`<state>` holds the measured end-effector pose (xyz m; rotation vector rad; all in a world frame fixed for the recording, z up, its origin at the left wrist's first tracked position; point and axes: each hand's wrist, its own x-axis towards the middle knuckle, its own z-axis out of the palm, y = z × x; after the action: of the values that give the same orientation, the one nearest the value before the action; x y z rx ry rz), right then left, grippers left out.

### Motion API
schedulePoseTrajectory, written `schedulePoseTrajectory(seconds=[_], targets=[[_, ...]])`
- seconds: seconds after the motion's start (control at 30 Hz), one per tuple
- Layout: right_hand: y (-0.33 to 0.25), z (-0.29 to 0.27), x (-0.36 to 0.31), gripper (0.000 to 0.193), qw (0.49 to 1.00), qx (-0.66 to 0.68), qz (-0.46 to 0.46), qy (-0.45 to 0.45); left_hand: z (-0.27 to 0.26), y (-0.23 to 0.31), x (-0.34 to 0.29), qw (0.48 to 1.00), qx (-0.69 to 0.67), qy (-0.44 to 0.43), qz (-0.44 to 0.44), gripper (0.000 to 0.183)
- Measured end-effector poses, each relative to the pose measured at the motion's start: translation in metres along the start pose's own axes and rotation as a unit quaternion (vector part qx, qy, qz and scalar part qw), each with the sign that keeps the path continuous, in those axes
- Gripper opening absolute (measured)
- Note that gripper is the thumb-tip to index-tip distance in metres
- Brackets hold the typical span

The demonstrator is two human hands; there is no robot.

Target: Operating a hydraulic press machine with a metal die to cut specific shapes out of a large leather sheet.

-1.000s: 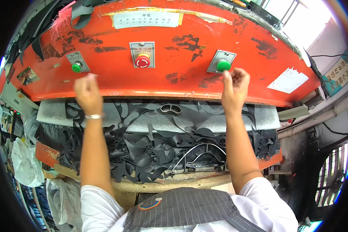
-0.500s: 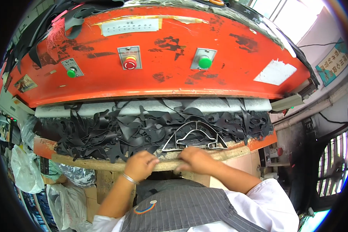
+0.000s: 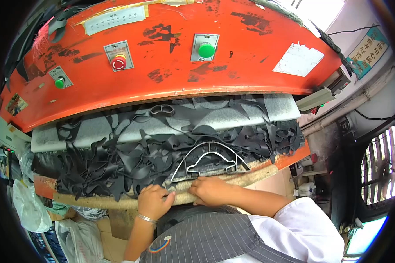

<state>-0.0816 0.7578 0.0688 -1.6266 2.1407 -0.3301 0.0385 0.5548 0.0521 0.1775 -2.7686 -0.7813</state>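
My left hand (image 3: pixel 155 202) lies on the beige padded rail (image 3: pixel 243 180) at the machine's front edge, its fingers bent over the rail and its thumb apart. To its right, my right hand (image 3: pixel 210 190) also has curled fingers over the rail. Just beyond the right hand, a large arched metal cutting die (image 3: pixel 209 143) with a smaller shape inside lies at the near edge of a heap of black leather-like scraps (image 3: pixel 149 153). Farther back, a small oval cutting die (image 3: pixel 162 109) sits on black sheet material covering part of a white cutting board (image 3: pixel 46 139).
An orange press panel (image 3: pixel 162 72) overhangs the board. It carries a red stop button (image 3: pixel 119 62), a large green button (image 3: pixel 206 50) and a small green button (image 3: pixel 60 82). Plastic bags (image 3: pixel 28 204) hang at left; a barred window (image 3: pixel 384 168) is at right.
The view has tilted and shifted. More of the white board, and the oval die on it, now show under the orange panel. Both hands have settled onto the rail.
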Motion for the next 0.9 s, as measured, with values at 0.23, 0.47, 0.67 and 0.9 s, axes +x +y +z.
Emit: schedulePoseTrajectory(seconds=[0.23, 0.47, 0.67, 0.9], targets=[[0.088, -0.074, 0.146, 0.063, 0.924, -0.078, 0.173, 0.332, 0.012, -0.048, 0.154, 0.986, -0.131, 0.104, -0.024, 0.077], [0.171, -0.102, 0.166, 0.046, 0.932, 0.113, 0.117, 0.323, 0.055, -0.082, 0.186, 0.996, 0.048, 0.069, -0.012, 0.068], [0.166, -0.075, 0.109, 0.042, 0.939, 0.041, 0.129, 0.317, 0.081, -0.031, 0.185, 0.993, -0.052, 0.095, 0.047, 0.052], [0.177, -0.054, 0.104, 0.045, 0.909, -0.029, 0.044, 0.413, 0.092, -0.028, 0.181, 0.993, -0.048, 0.085, 0.063, 0.04]])
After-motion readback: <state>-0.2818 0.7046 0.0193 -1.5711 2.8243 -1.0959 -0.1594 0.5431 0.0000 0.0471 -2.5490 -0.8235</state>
